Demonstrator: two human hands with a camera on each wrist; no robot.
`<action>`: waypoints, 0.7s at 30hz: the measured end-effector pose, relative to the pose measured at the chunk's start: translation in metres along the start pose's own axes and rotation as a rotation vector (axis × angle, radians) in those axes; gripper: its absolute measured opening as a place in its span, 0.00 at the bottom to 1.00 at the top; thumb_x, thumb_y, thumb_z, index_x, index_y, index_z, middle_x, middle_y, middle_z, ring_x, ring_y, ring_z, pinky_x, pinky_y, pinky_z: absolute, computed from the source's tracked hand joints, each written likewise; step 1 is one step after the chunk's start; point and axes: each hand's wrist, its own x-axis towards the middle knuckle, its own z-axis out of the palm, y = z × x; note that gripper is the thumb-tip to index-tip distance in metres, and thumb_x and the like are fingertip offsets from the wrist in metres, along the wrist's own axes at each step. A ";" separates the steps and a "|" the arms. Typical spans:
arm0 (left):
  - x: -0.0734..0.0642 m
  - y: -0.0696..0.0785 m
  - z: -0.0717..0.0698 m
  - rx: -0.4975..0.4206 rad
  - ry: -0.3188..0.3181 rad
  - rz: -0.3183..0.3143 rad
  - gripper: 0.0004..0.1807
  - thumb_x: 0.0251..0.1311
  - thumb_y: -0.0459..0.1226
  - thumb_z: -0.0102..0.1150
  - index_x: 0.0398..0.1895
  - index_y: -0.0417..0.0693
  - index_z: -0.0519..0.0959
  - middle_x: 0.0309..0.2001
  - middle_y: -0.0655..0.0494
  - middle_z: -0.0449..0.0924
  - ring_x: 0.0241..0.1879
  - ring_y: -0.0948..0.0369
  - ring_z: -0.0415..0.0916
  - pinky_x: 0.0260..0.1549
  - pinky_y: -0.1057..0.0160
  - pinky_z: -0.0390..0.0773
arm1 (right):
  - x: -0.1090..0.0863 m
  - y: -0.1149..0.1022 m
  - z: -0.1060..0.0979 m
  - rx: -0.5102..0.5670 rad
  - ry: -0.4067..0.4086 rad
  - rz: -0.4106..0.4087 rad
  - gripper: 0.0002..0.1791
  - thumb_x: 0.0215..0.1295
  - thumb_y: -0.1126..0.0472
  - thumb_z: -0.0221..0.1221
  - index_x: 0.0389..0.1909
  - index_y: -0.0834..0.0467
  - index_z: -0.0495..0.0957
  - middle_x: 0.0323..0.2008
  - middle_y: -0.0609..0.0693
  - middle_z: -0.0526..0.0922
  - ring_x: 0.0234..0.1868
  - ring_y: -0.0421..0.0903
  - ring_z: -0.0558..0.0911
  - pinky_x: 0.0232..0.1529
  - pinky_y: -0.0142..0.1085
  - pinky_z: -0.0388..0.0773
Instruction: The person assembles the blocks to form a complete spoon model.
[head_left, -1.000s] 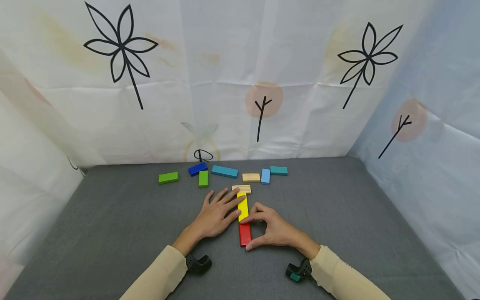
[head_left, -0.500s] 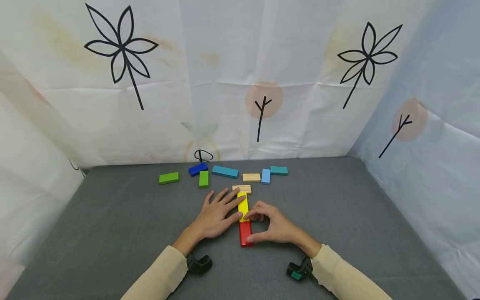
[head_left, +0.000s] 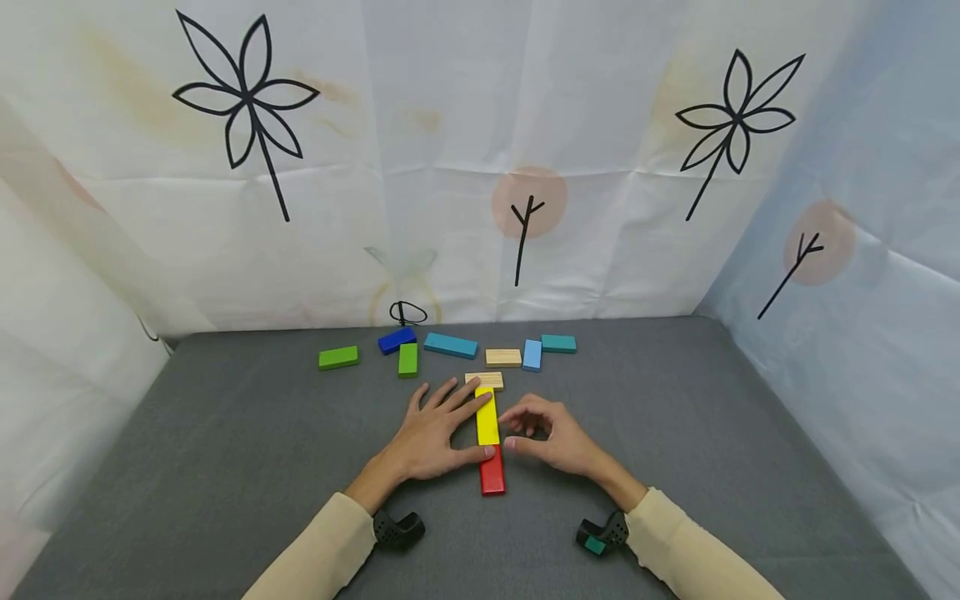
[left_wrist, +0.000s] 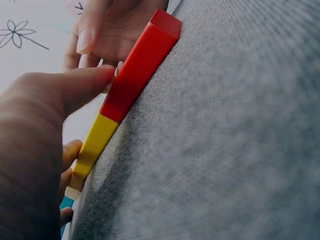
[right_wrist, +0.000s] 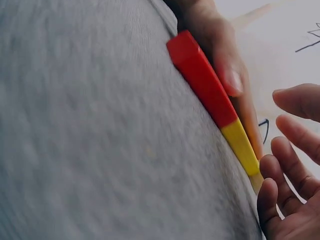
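A red block point(head_left: 492, 478) and a yellow block point(head_left: 487, 423) lie end to end on the grey cloth, in line toward me. Across the yellow one's far end sits a plain wooden block point(head_left: 487, 379), forming a T. My left hand point(head_left: 431, 437) is spread along the left side, fingertips over the wooden and yellow blocks. Its thumb rests on the red block point(left_wrist: 137, 70) near the joint, as the left wrist view shows. Just right of the row hovers my right hand point(head_left: 555, 437), fingers loosely bent, holding nothing; in the right wrist view its fingers stand apart from the red block point(right_wrist: 202, 82).
Farther back lie two green blocks point(head_left: 338, 357), a dark blue block point(head_left: 397, 340), a long blue block point(head_left: 450, 345), another wooden block point(head_left: 503, 357), a light blue block point(head_left: 532, 355) and a teal block point(head_left: 558, 343). Patterned white cloth point(head_left: 450, 167) hangs behind the table.
My right hand has let go of the red block and drawn away to the right. My left thumb has moved toward me from the yellow block onto the red one.
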 end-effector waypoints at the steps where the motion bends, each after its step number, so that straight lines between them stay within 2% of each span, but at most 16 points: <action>1: 0.000 0.000 0.000 -0.001 0.001 0.001 0.48 0.61 0.73 0.46 0.81 0.67 0.56 0.82 0.64 0.43 0.79 0.48 0.43 0.70 0.32 0.33 | 0.000 0.000 -0.001 -0.004 0.008 0.007 0.15 0.61 0.77 0.64 0.50 0.71 0.81 0.41 0.66 0.79 0.39 0.63 0.75 0.38 0.40 0.76; 7: 0.000 -0.001 0.000 -0.004 -0.003 0.006 0.48 0.60 0.73 0.48 0.81 0.66 0.57 0.82 0.63 0.44 0.80 0.48 0.42 0.70 0.32 0.33 | 0.001 -0.001 -0.017 -0.070 0.091 0.051 0.15 0.65 0.70 0.66 0.52 0.66 0.82 0.43 0.61 0.81 0.42 0.56 0.78 0.41 0.36 0.76; 13: 0.001 0.000 0.001 -0.008 -0.008 -0.014 0.48 0.59 0.75 0.47 0.80 0.69 0.57 0.82 0.65 0.44 0.80 0.49 0.42 0.70 0.32 0.31 | 0.005 0.013 -0.045 -0.146 0.282 0.078 0.16 0.64 0.68 0.67 0.53 0.67 0.82 0.43 0.61 0.81 0.44 0.57 0.79 0.41 0.34 0.76; 18: 0.002 0.000 0.001 -0.014 -0.016 -0.021 0.48 0.58 0.74 0.47 0.80 0.69 0.57 0.82 0.66 0.43 0.80 0.49 0.42 0.70 0.33 0.30 | 0.009 0.028 -0.068 -0.205 0.410 0.121 0.20 0.64 0.68 0.68 0.56 0.68 0.80 0.49 0.65 0.78 0.50 0.62 0.78 0.45 0.43 0.77; 21: 0.002 -0.001 0.001 -0.020 -0.017 -0.020 0.48 0.59 0.74 0.48 0.80 0.69 0.57 0.82 0.66 0.44 0.80 0.49 0.42 0.70 0.33 0.30 | 0.013 0.037 -0.080 -0.254 0.432 0.166 0.23 0.65 0.68 0.67 0.60 0.68 0.78 0.53 0.66 0.75 0.55 0.63 0.75 0.51 0.52 0.75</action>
